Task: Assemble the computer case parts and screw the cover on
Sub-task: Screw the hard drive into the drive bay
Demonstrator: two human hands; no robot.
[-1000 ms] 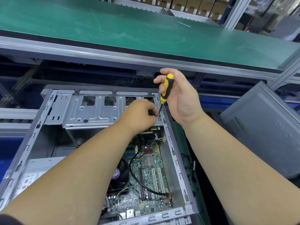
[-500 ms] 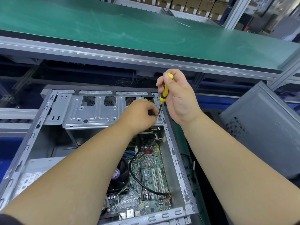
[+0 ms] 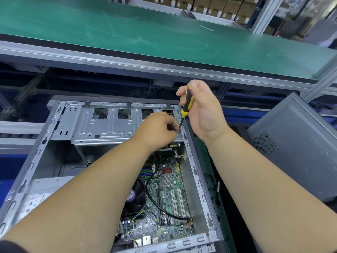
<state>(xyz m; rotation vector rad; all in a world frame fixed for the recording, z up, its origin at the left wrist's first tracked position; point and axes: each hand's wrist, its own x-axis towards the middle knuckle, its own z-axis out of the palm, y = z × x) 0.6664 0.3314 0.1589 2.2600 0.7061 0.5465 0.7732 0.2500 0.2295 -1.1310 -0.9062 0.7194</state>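
Note:
An open computer case [image 3: 198, 179] lies on its side with the motherboard [image 3: 173, 189] exposed. A silver drive bracket [image 3: 102, 128] spans its far end. My right hand [image 3: 206, 112] grips a yellow and black screwdriver [image 3: 187, 103], held nearly upright. Its tip rests on a small screw [image 3: 177, 132] at the bracket's right corner. My left hand [image 3: 156, 128] rests on the bracket, its fingertips pinching the screw at the tip. The grey side cover [image 3: 295, 147] leans to the right of the case, apart from it.
A green-topped bench [image 3: 145, 33] with a metal edge runs across above the case. A power supply [image 3: 36, 196] sits in the case's near left corner. A black cable [image 3: 155, 201] loops over the motherboard. Cardboard boxes [image 3: 218, 6] line a shelf at the back.
My right hand's fingers have shifted round the screwdriver handle, rolling it while the tip stays on the screw. My left hand has not moved.

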